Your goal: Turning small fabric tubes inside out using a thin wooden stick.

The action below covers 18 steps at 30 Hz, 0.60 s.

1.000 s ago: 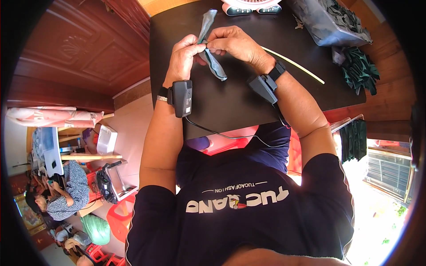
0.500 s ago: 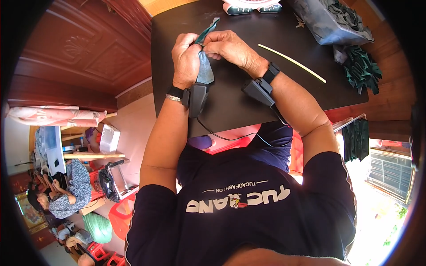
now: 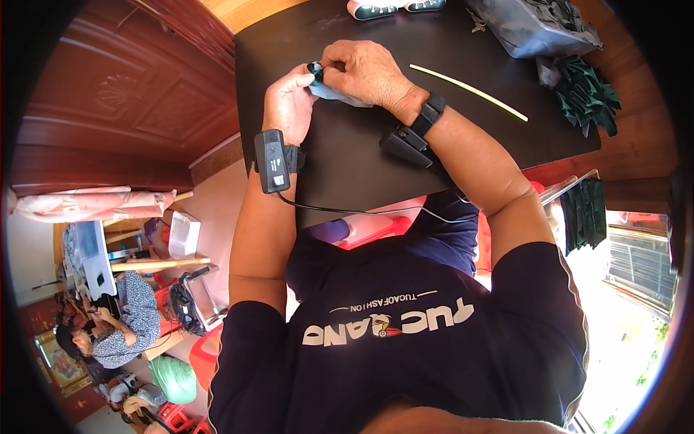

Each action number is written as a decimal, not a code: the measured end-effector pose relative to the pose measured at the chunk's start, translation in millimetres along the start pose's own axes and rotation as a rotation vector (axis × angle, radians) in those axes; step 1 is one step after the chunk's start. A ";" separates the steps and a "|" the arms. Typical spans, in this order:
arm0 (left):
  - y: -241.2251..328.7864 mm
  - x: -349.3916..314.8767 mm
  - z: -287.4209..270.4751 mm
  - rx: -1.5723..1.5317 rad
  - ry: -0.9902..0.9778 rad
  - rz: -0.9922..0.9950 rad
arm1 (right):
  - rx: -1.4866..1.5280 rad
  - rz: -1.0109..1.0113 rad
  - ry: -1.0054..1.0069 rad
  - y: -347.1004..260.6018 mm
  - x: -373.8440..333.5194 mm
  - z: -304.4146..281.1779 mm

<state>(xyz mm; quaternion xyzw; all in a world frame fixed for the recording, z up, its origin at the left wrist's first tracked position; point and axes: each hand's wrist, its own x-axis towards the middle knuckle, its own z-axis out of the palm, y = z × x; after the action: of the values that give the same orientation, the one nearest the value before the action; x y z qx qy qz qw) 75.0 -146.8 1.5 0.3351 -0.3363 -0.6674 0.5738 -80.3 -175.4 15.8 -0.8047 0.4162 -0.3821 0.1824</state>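
Over the far left of the dark table [image 3: 347, 173], both my hands are on one small strip of cloth [image 3: 338, 95], dark green on one side and grey-blue on the other. My left hand [image 3: 288, 101] grips its green part [image 3: 315, 72] between thumb and fingers, palm turned partly up. My right hand [image 3: 370, 72] pinches the same spot from the right, knuckles up; its fingertips are partly hidden. The grey-blue part hangs below the right fingers. To the right, a thin pale yellow-green strip [image 3: 470, 92] lies on the table, touched by neither hand.
A clear plastic bin [image 3: 515, 40] of grey cloth pieces stands at the far right, a bundle of dark green cloth [image 3: 587, 94] beside it. A pink-and-white object [image 3: 394, 7] sits at the far edge. Cables run from black wrist devices [image 3: 271, 163]. Another person [image 3: 130, 318] sits at left.
My left hand has rolled its palm upward and the cloth's upright green end is now folded down between the fingers. My right hand has turned knuckles up, over the cloth.
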 end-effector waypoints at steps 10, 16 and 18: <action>-16.3 14.8 -1.6 0.704 0.351 0.593 | 0.151 -0.182 0.100 -9.7 -1.8 11.5; -13.7 14.3 -13.0 0.845 0.264 0.576 | 0.024 -0.268 0.128 -10.3 -3.2 12.3; -16.3 13.5 -8.3 0.707 0.280 0.530 | -0.008 -0.230 0.122 -8.3 -2.9 13.3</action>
<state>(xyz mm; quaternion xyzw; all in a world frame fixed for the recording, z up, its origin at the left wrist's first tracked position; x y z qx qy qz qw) 71.5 -158.7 -17.5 0.4996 -0.5367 -0.2903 0.6149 -66.8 -168.5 10.9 -0.8232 0.3330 -0.4469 0.1085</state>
